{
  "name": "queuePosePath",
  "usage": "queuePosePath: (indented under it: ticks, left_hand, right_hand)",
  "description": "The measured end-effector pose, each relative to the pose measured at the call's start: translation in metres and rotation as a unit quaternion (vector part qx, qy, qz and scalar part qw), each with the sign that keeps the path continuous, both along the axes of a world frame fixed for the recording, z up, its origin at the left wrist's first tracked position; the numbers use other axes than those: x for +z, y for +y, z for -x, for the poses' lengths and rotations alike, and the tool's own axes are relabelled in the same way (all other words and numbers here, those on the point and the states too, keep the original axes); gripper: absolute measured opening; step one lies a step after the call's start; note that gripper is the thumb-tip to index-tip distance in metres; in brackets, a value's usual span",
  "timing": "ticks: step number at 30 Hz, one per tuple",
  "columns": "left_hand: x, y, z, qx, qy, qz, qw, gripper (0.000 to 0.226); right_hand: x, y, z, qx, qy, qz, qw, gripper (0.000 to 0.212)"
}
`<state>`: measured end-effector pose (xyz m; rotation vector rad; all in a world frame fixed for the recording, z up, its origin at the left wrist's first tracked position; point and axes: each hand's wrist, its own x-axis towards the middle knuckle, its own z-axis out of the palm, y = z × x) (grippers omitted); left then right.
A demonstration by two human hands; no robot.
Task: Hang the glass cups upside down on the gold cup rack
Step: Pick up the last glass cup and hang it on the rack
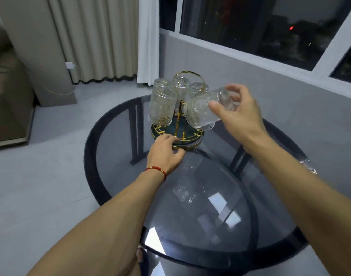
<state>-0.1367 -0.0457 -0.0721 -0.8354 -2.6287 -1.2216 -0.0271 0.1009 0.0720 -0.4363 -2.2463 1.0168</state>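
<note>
The gold cup rack point(177, 134) stands on a round smoked-glass table point(192, 196), with a dark green tray base and a gold loop handle on top. Three embossed glass cups hang upside down on it: one at the left point(161, 104), one at the back point(181, 85), one at the right rear point(197, 89). My right hand point(236, 112) grips the base of another glass cup point(205, 112), tilted mouth-down over the rack's right side. My left hand point(166, 152) holds the front rim of the rack's tray. One more glass cup point(308, 166) lies at the table's right edge.
A grey wall and a dark window run close behind the table on the right. Curtains and a charger cable sit at the back left, with a sofa edge at the far left. Grey floor surrounds the table.
</note>
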Motion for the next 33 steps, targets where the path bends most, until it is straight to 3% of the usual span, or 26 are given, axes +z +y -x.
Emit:
queuePosePath:
  ticks: [9, 16, 21, 24, 33]
  left_hand:
    - [-0.011, -0.009, 0.005, -0.018, 0.023, -0.010, 1.000, 0.035]
    - [-0.015, -0.013, 0.009, -0.030, 0.014, -0.015, 0.999, 0.034]
    - [-0.014, -0.015, 0.008, -0.038, 0.026, -0.017, 0.999, 0.034]
    - [-0.015, -0.015, 0.009, -0.038, 0.027, -0.017, 0.999, 0.033]
    - [-0.014, -0.013, 0.009, -0.036, 0.028, 0.001, 0.999, 0.032]
  right_hand:
    - [0.025, -0.021, 0.060, -0.016, -0.064, -0.168, 0.984, 0.070]
    - [0.014, -0.032, 0.092, 0.011, -0.167, -0.321, 0.932, 0.058]
    - [-0.002, -0.031, 0.104, -0.002, -0.240, -0.377, 0.895, 0.053]
    - [-0.008, -0.027, 0.108, -0.004, -0.240, -0.413, 0.879, 0.054]
    - [-0.014, -0.028, 0.107, -0.010, -0.254, -0.440, 0.861, 0.058]
